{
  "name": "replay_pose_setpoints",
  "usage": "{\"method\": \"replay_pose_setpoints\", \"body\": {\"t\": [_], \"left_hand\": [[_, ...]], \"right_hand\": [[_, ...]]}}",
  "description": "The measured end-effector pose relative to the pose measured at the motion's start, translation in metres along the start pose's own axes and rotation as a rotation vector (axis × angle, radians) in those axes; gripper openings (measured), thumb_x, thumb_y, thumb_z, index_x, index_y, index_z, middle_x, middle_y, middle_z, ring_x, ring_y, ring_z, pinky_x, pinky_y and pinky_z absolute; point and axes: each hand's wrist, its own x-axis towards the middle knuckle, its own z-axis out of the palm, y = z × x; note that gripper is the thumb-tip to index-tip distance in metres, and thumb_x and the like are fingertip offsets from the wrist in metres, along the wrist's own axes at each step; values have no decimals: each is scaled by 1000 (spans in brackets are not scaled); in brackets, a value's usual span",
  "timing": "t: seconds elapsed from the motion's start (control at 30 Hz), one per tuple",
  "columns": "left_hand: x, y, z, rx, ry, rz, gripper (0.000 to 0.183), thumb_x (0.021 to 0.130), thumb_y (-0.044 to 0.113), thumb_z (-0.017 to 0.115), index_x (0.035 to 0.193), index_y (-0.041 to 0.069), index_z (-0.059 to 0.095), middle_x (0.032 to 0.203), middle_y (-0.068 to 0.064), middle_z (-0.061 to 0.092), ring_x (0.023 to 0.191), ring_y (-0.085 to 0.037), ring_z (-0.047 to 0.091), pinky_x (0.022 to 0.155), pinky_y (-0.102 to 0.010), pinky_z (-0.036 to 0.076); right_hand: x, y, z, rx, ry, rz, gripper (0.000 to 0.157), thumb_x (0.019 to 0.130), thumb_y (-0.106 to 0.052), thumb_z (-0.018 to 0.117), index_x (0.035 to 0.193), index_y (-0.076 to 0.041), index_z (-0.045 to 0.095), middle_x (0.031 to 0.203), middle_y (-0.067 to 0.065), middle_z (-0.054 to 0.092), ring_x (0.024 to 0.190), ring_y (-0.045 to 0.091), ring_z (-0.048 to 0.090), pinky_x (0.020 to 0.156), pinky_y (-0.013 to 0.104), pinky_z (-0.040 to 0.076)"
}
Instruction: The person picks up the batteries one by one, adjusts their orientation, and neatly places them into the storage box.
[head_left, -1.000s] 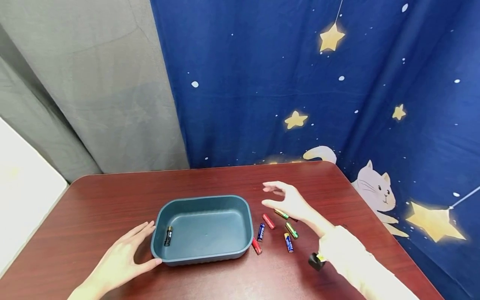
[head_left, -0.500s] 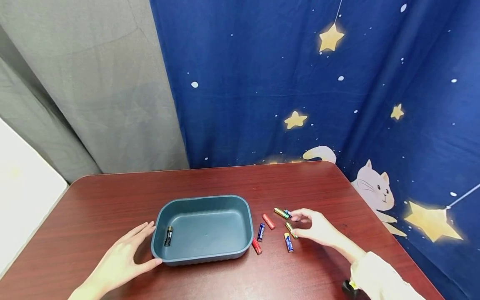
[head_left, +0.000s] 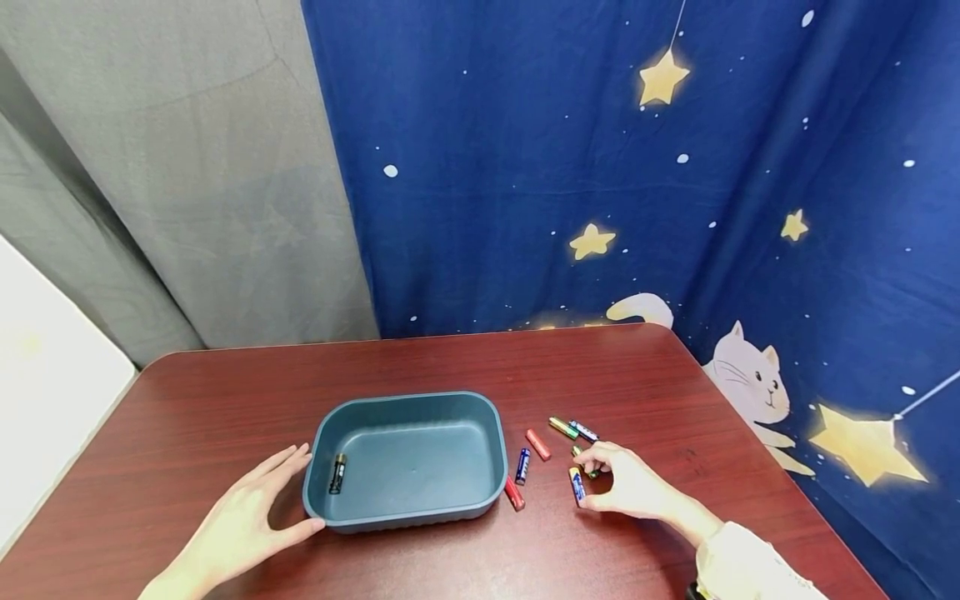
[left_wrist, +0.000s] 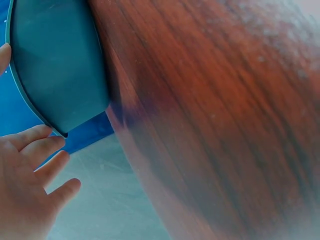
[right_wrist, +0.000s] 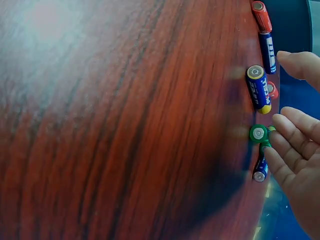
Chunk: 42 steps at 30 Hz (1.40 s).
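A teal plastic basin [head_left: 420, 462] sits on the table, a black battery [head_left: 337, 473] lying at its left end. My left hand [head_left: 232, 521] rests at the basin's left side, fingers spread, thumb and fingertips on or near the rim. On the right, my right hand [head_left: 630, 483] is low over several batteries. Its thumb is beside a blue battery with a yellow end [head_left: 576, 483], and its fingers partly cover a green battery [head_left: 577, 452]. In the right wrist view these fingers are loosely extended and a gap shows between them and the blue-and-yellow battery [right_wrist: 258, 90].
Nearby lie a green-gold battery [head_left: 563, 427], a dark blue battery [head_left: 584, 431], a red battery [head_left: 537, 444], another blue one [head_left: 522, 467] and a second red battery [head_left: 514, 493] against the basin. Curtains [head_left: 525, 167] hang behind the brown table [head_left: 450, 567].
My right hand has come down from above the far batteries toward the near ones, ending around the blue-and-yellow battery. My left hand and the basin have stayed put.
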Motion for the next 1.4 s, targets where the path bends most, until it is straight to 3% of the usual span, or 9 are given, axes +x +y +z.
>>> {"method": "replay_pose_setpoints", "body": {"t": [0.17,0.43,0.67,0.97,1.33,1.4], "left_hand": [[0,0,0,-3,-3,-4,82,64,59,72,127,11,53,129,-8,53,119,-28,45,86,-49,41],[-1,-1,1,17,7,-2,81,63,59,72,127,14,53,129,-5,53,119,-25,44,86,-41,38],[-1,-3,3,14,-10,-14,82,64,61,71,128,13,53,129,-7,53,119,-27,44,86,-49,42],[0,-3,4,1,-40,-34,82,65,61,70,128,12,52,130,-9,51,119,-28,43,87,-52,42],[-3,-1,3,32,20,-9,81,63,60,72,128,16,52,129,-3,53,119,-23,44,87,-31,35],[-3,-1,3,39,16,-12,82,63,61,71,128,16,52,129,-3,53,119,-23,44,87,-32,36]], "right_hand": [[0,1,1,-55,17,-60,42,63,-25,81,100,-11,64,83,-4,55,76,10,52,66,23,47],[2,5,5,-196,59,-168,45,55,-27,83,94,-13,66,94,-5,61,88,8,51,75,21,42],[3,7,8,-218,55,-218,43,55,-25,83,92,-13,65,92,-5,60,88,7,49,76,20,41],[4,4,7,-255,22,-188,44,55,-27,84,93,-14,65,94,-5,59,89,8,48,75,24,43],[4,3,8,-273,32,-189,42,55,-29,84,91,-18,64,91,-9,59,86,7,48,74,22,43],[4,3,7,-266,49,-189,42,56,-29,84,91,-19,63,91,-9,59,87,7,48,75,22,42]]}}
